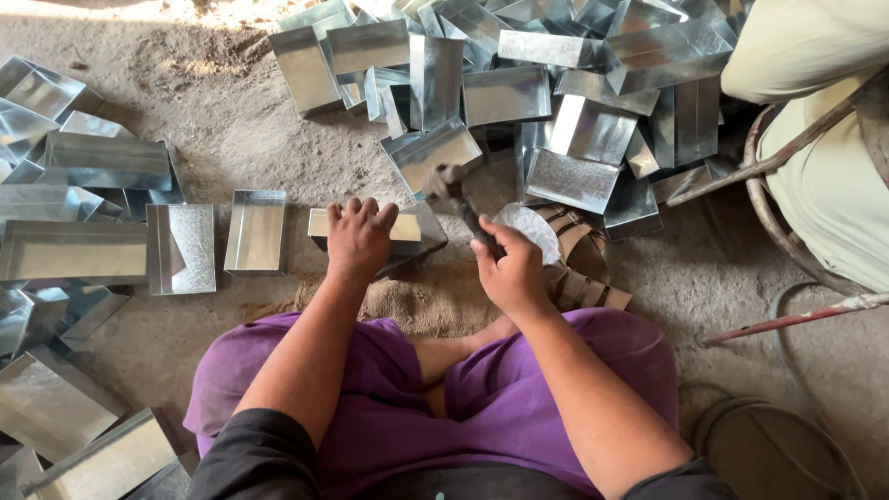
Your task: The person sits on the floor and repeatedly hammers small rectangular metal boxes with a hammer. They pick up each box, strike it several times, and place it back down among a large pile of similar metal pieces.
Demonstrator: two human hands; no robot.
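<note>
My left hand (pixel 359 236) presses down, fingers spread, on a shiny sheet-metal tray (pixel 412 230) that rests on a dark block above a sand-coloured sack (pixel 407 301). My right hand (pixel 507 268) grips the dark handle of a hammer (pixel 451 190), whose blurred head hangs just above the tray's far right corner. My purple-clad knees fill the lower middle of the view.
A heap of folded metal trays (pixel 519 93) lies beyond the hammer. Flat, finished trays (pixel 257 231) line the left side, more at the bottom left (pixel 56 407). Sandals (pixel 579 268) sit by my right hand. Another person in pale clothes (pixel 824 139) and rusty rods (pixel 787 319) are at right.
</note>
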